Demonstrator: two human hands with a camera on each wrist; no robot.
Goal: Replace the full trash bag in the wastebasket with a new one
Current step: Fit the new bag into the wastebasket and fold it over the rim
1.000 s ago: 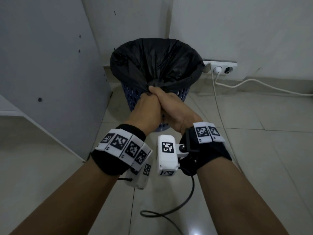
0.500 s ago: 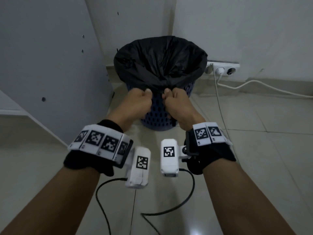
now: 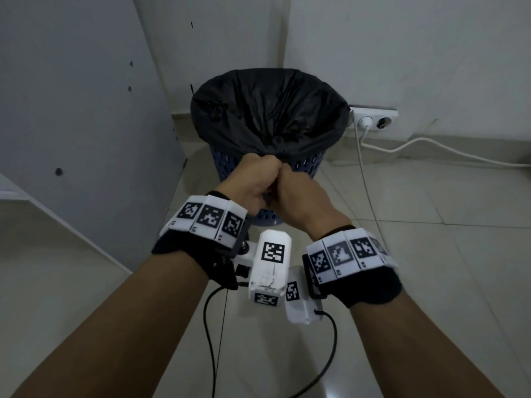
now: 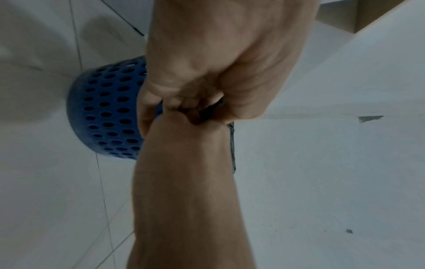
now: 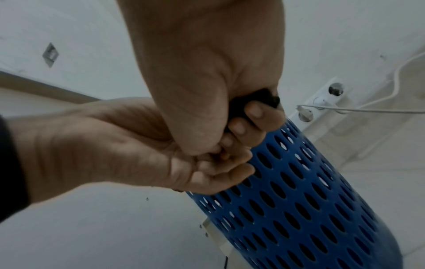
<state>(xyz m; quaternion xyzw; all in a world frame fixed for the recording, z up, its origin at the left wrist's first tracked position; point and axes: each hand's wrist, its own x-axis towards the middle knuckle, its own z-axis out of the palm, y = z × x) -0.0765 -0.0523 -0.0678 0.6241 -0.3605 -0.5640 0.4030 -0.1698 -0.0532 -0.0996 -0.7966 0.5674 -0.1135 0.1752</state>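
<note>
since the earlier frame i have brought both fists together: left hand (image 3: 253, 182) and right hand (image 3: 301, 193) clench the black trash bag (image 3: 267, 116) edge at the blue wastebasket (image 3: 304, 165) rim, on pale floor tiles (image 3: 431, 254) in a white-walled corner.

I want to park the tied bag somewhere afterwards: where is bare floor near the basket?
Bare tiles lie right of the wastebasket, between it and the white cable. The left is crowded by the cabinet panel; behind sit the socket strip and wall.
</note>
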